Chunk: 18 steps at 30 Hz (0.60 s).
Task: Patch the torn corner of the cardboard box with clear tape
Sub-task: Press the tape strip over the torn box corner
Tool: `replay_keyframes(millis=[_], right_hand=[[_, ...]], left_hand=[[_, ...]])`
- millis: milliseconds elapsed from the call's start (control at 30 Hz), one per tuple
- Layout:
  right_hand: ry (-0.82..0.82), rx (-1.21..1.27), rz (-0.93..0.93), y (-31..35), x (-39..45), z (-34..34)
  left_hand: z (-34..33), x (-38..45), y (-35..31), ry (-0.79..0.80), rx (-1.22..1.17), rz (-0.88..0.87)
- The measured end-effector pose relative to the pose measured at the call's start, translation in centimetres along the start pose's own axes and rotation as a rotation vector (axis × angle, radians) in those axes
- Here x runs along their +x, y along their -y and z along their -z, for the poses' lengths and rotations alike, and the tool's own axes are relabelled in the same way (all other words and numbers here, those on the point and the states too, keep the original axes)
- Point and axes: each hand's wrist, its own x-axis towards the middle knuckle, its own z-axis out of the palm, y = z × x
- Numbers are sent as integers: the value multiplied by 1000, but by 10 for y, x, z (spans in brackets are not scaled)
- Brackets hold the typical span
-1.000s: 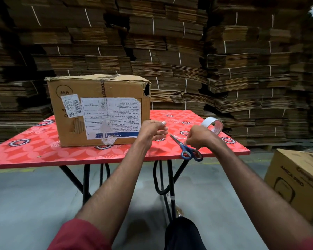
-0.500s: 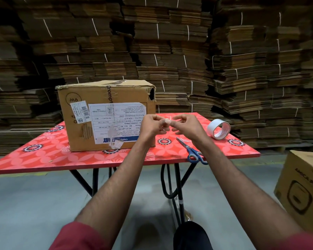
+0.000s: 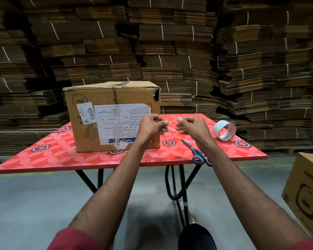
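**Tape strip stretched between both hands**

While I faced the red patterned table [image 3: 43, 159] through the head camera, my left hand [image 3: 150, 126] and right hand [image 3: 192, 128] were raised above its middle, just apart from each other. Each hand had its thumb and forefinger pinched shut on one end of a short strip of clear tape [image 3: 169, 127], which ran thin and glinting across the gap between them; my other fingers were curled in.

Just left of my left hand and partly behind it stood the cardboard box [image 3: 114, 98], upright on the table, with a white printed label [image 3: 123, 121] on its near face. Its torn corner [image 3: 157, 95] was at the upper right, ragged and open to a dark gap, above and a little beyond my left hand.

To the right, near the table's far right edge, the tape roll [image 3: 224, 130] rested on its rim. Blue-handled scissors [image 3: 197, 152] lay near the front edge, under my right forearm.
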Motion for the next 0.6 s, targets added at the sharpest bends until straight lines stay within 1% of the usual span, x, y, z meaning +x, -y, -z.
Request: replay_keyframes(millis=[133, 200, 333, 400, 533, 600], right_hand=[[38, 0, 46, 6, -3, -9], [22, -4, 51, 7, -2, -12], [1, 70, 47, 7, 0, -13], [-10, 78, 76, 9, 0, -14], [-60, 66, 145, 16, 1, -20], [-87, 40, 191, 19, 4, -22]], left_hand=[[2, -1, -5, 12, 30, -22], [5, -3, -8, 26, 27, -32], [11, -7, -13, 48, 32, -47], [14, -8, -15, 33, 37, -58], [18, -9, -19, -32, -42, -60], [20, -9, -22, -39, -73, -59]])
